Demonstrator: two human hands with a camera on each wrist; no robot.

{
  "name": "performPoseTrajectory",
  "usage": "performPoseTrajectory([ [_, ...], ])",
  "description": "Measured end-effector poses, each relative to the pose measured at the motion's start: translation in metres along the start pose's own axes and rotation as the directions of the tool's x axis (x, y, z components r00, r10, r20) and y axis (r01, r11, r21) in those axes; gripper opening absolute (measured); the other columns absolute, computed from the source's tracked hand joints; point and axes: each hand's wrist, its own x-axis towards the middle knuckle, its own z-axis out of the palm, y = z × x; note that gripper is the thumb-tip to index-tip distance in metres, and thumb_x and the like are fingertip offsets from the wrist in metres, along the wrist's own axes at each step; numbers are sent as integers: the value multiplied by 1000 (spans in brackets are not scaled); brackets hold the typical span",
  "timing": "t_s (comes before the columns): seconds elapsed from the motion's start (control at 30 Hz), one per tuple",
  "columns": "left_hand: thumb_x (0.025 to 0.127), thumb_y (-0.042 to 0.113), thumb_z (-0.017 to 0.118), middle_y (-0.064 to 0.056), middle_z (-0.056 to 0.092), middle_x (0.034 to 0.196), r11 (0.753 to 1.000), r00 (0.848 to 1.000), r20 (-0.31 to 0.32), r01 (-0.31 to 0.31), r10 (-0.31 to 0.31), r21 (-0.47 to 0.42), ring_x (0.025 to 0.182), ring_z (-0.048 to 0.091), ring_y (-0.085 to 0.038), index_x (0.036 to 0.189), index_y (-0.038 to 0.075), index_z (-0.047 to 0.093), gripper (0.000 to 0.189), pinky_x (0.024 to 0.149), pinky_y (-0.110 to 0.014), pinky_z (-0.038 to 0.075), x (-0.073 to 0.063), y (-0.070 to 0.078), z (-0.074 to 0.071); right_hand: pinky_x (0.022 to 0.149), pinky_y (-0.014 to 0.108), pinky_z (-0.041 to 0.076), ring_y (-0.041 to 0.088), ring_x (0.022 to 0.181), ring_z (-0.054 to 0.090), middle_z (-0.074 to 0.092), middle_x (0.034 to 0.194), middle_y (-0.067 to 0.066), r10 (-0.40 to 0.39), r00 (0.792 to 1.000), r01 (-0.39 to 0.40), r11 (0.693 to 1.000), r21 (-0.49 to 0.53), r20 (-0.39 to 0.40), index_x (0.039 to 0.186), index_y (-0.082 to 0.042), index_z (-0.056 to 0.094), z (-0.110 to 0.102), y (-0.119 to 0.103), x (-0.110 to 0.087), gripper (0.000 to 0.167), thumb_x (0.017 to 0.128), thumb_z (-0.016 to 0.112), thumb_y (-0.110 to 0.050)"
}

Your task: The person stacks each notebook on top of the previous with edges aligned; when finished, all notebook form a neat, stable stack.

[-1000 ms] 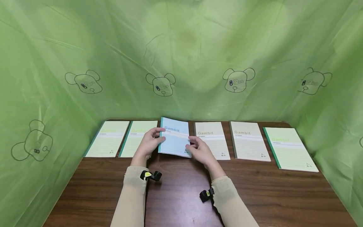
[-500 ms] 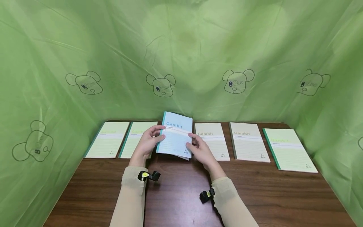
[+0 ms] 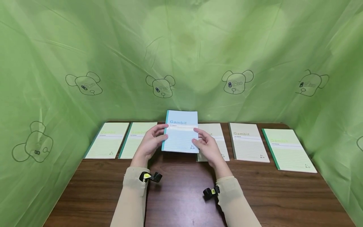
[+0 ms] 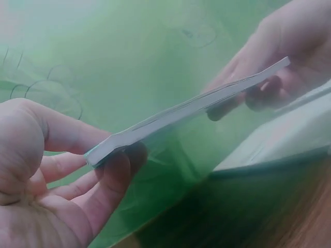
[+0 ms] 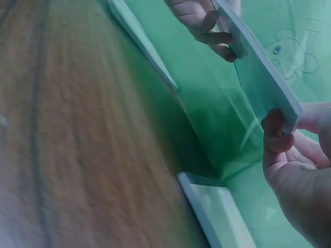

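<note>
Head view: left hand (image 3: pixel 148 142) and right hand (image 3: pixel 208 146) apart, one at each side of a blue notebook (image 3: pixel 181 134), both pinching its edges between thumb and fingers; left is on the teal spine side. The notebook is held up off the wooden table (image 3: pixel 175 192), near its far edge, cover showing "Gambit". Two green notebooks lie to the left, an outer one (image 3: pixel 107 142) and an inner one (image 3: pixel 137 140) close to the left hand. To the right: a grey notebook (image 3: pixel 221 142) partly hidden by blue notebook and right hand, a second grey one (image 3: pixel 249 143), then a green one (image 3: pixel 289 151) at the far right, set slightly nearer. Green curtain (image 3: pixel 187 47) with bear-head outlines behind.

Left wrist view: blue notebook edge-on, slightly wavy, in the air between both hands, fingers underneath.

Right wrist view: notebook's underside seen, a hand gripping each end; two other notebooks lie lower, on the table.
</note>
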Motion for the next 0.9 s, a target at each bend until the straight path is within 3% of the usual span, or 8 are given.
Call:
performPoseTrajectory([
  [0.13,101,-8,65,-22,62,133,1000,1000,-4,-14,14,-18,105,68,-23,146,2,62,46,84,-31,61,1,1,12,103,32,52,31,126,58,57,152,23,-10,1000,10,1000,10,2,159,-14,58,-13,-5,-1,56,105,75,-12],
  [0.27,99,-7,67,-20,65,132,998,1000,-4,-19,19,63,102,72,-24,144,4,65,46,86,-35,60,2,2,23,97,25,52,30,125,57,58,152,23,-10,1000,10,1000,12,8,160,-14,57,-26,-6,-2,58,105,74,-11],
  [0.5,97,-4,72,-17,64,133,985,999,-11,-49,52,164,101,75,-26,142,12,69,48,90,-39,58,-2,5,45,109,32,48,31,132,56,59,155,20,-37,999,38,999,-29,19,161,-17,56,-51,-7,-4,59,105,75,-11],
  [0.7,97,-4,73,-16,65,134,973,994,2,-103,105,205,93,74,-23,142,13,70,48,83,-35,57,-2,-1,68,93,22,55,23,110,65,61,150,27,-75,996,78,993,-85,38,163,-9,51,-77,-14,-9,62,105,70,-2],
  [0.9,97,-6,73,-19,65,133,972,988,-19,-149,155,179,83,71,-17,142,8,68,47,71,-28,55,-1,-14,96,86,21,53,21,104,63,61,145,29,-65,998,66,983,-170,13,163,-7,51,-96,-17,-15,60,106,70,-5],
])
